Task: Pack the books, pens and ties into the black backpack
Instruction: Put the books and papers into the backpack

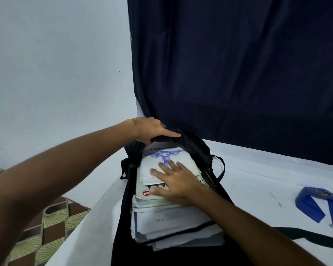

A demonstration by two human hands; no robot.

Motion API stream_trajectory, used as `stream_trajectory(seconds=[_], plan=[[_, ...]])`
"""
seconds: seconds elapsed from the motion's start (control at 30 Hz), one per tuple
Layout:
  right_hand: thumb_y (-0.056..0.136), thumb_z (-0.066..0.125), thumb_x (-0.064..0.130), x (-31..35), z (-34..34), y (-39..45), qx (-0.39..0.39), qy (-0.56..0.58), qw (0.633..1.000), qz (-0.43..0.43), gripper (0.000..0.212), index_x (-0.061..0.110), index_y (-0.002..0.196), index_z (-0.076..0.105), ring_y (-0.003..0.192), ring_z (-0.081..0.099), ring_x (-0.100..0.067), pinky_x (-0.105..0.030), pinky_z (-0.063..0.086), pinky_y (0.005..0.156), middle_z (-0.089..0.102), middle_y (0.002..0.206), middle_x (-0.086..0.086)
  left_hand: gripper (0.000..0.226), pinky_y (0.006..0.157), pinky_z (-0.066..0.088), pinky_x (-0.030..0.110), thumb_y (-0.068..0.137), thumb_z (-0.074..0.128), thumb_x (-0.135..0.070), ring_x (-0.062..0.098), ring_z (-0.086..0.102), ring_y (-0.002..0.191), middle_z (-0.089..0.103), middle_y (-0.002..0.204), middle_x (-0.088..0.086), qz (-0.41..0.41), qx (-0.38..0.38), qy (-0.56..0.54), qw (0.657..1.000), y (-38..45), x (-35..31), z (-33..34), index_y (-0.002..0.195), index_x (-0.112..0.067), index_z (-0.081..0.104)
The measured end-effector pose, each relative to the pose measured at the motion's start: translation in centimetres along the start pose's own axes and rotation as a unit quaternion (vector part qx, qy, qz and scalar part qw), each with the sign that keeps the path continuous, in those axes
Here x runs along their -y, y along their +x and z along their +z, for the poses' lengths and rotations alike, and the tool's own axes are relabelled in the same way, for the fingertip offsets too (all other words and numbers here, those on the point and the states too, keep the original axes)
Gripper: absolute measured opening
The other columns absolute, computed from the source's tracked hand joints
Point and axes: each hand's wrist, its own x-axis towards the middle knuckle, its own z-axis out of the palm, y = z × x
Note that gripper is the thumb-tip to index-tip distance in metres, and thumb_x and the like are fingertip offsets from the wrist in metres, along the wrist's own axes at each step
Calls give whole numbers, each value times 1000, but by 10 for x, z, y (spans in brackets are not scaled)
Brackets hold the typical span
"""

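Books (167, 181) under flat right-hand fingers (161, 174).

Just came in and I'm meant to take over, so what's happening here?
A person is packing a black backpack on a white table. The left hand grips the bag's top edge, holding it open, while the right hand presses flat on the stack of books partly inside. A blue tie lies unpacked on the table.

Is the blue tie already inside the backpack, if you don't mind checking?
No, the blue tie lies on the table, to the right of the backpack.
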Motion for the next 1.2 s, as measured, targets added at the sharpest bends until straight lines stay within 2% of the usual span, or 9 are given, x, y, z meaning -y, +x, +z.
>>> stream_trajectory(seconds=[0.2,0.27,0.33,0.4,0.5,0.67,0.83,0.97,1.2], plan=[[98,28,59,-19,-9,18,7,15,1000,-11,60,31,150,25,147,12,-26,-39,13,118,18,160,-3,98,86,50,36,86,64,-4,28,55,113,46,142,11,-2,-3,-2,1000,-1,-7,1,152,-46,5],[95,34,61,-21,-15,11,-33,90,995,-19,51,31,131,55,131,43,-21,-40,34,109,52,140,-2,100,96,46,35,84,72,-18,24,51,119,46,143,7,-4,-9,-103,995,-11,-4,5,151,-48,4],[92,40,57,-30,-22,-1,-200,233,952,-5,50,16,83,66,78,60,-17,-42,49,73,66,79,1,95,103,39,27,84,73,-38,20,49,124,49,143,5,-29,-77,-270,959,-31,-2,14,151,-47,7],[92,46,43,-53,-27,-8,-400,309,861,65,42,10,68,58,66,55,-21,-43,46,63,58,65,-2,83,100,38,23,86,62,-54,22,53,123,56,136,9,-127,-185,-378,898,-51,-1,32,152,-44,13],[95,49,29,-96,-37,-6,-442,390,762,270,23,13,100,64,96,58,-25,-36,45,82,65,101,-6,65,102,44,38,96,47,-52,32,54,120,56,132,17,-377,-202,-490,760,-64,-5,61,152,-32,23],[93,47,54,-125,-41,3,-254,745,518,334,59,14,136,44,67,56,-29,-29,41,57,59,87,-12,56,71,51,42,101,41,-39,32,61,84,59,95,22,-424,-224,-824,300,-65,-16,54,148,-11,26],[89,51,57,-128,-48,-21,-327,844,354,235,74,20,148,27,120,55,-40,-39,46,94,51,125,-29,58,73,52,41,99,42,-37,31,66,84,62,98,22,-339,-364,-862,101,-89,-26,38,147,-13,23],[77,38,80,-135,-34,-69,-234,872,393,172,93,24,150,25,112,62,-39,-44,34,105,58,123,-29,65,76,48,42,97,28,-62,28,71,75,72,90,19,-281,-306,-891,183,-127,-45,48,136,-13,42],[89,30,70,-129,-44,-117,-129,635,725,234,70,17,125,60,105,64,-33,-49,38,101,72,85,-22,67,88,52,50,92,32,-69,31,68,83,71,82,21,-343,-180,-769,509,-170,-58,79,132,-20,53]])
